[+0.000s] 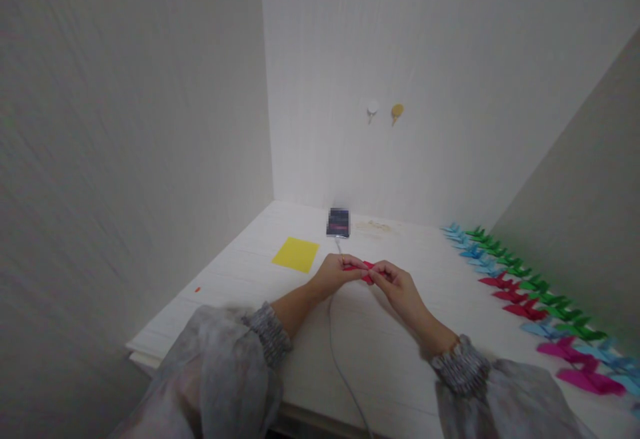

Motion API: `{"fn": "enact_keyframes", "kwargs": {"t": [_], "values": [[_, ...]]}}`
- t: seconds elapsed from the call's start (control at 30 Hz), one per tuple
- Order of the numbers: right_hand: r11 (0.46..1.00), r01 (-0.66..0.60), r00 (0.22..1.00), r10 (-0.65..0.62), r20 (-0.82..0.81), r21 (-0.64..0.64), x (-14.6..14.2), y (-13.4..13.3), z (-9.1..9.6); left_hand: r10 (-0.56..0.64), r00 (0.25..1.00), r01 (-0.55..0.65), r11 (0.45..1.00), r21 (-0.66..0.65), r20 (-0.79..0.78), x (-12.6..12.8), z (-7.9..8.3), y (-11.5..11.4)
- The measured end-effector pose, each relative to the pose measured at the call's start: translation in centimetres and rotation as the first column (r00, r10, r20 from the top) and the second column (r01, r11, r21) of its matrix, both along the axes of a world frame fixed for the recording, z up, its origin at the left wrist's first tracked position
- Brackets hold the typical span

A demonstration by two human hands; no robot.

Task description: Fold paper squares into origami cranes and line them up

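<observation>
A small piece of folded red paper (368, 278) is pinched between both hands above the middle of the white table. My left hand (340, 272) has its thumb and fingers closed on the paper's left side. On the right side, my right hand (397, 284) pinches it too, with the fingertips of both hands almost meeting. Fingers cover much of the paper, so its exact folded shape is hidden. Left of my left hand lies a flat yellow paper sheet (296, 254).
A phone (339, 222) lies near the back wall, its white cable (340, 366) running under my hands to the front edge. Rows of folded paper cranes, green (540, 286), blue (473, 252), red (510, 296) and pink (583, 366), line the right side. An orange scrap (197, 289) lies left. Two hooks (397, 111) hang on the wall.
</observation>
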State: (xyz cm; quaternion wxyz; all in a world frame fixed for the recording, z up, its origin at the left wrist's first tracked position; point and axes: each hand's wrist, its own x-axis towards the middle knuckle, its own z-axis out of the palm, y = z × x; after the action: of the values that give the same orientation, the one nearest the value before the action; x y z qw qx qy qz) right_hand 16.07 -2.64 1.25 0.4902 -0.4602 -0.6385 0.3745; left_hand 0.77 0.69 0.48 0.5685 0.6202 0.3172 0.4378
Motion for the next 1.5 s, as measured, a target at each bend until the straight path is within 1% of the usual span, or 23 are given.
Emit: {"fn": "enact_keyframes", "kwargs": {"t": [0.13,0.27,0.63,0.73,0.8,0.87,1.03,1.23,1.37,1.5], "values": [[1.000,0.005,1.000,-0.005,-0.023,0.014,0.2,0.2,-0.4,-0.017,1.000,0.017,1.000,-0.015,0.021,0.0,0.0,0.0],[1.000,0.030,0.999,-0.030,-0.023,0.002,0.3,0.4,-0.7,-0.021,0.998,0.023,0.999,-0.040,0.064,0.0,0.0,-0.1],[0.999,0.033,0.997,-0.033,-0.066,-0.013,0.1,0.2,-0.4,-0.010,0.990,0.028,0.992,-0.127,0.138,0.2,-0.4,0.1],[0.999,0.043,0.985,-0.046,-0.166,-0.022,0.0,0.3,-0.5,-0.015,0.987,0.037,0.990,-0.137,0.157,0.2,-0.4,0.2],[0.999,0.023,0.965,-0.033,-0.259,-0.043,-0.1,0.3,-0.5,-0.021,0.987,0.043,0.990,-0.136,0.161,0.2,-0.5,0.2],[0.997,-0.012,0.952,-0.014,-0.307,-0.082,-0.1,0.4,-0.5,-0.020,0.989,0.041,0.989,-0.141,0.148,0.2,-0.5,0.2],[0.989,-0.053,0.953,0.009,-0.302,-0.140,0.1,0.4,0.0,-0.003,0.992,0.022,0.989,-0.146,0.126,0.3,-0.7,0.3],[0.982,-0.081,0.953,0.026,-0.302,-0.173,0.5,0.2,0.6,-0.023,0.986,0.059,0.976,-0.212,0.168,0.4,-0.6,0.3],[0.980,-0.087,0.961,0.036,-0.274,-0.177,0.7,0.2,0.6,-0.057,0.979,0.099,0.972,-0.213,0.197,0.4,-0.6,0.3],[0.986,-0.066,0.969,0.026,-0.246,-0.155,0.5,0.1,0.6,-0.071,0.985,0.103,0.973,-0.205,0.154,0.3,-0.6,0.2]]}}
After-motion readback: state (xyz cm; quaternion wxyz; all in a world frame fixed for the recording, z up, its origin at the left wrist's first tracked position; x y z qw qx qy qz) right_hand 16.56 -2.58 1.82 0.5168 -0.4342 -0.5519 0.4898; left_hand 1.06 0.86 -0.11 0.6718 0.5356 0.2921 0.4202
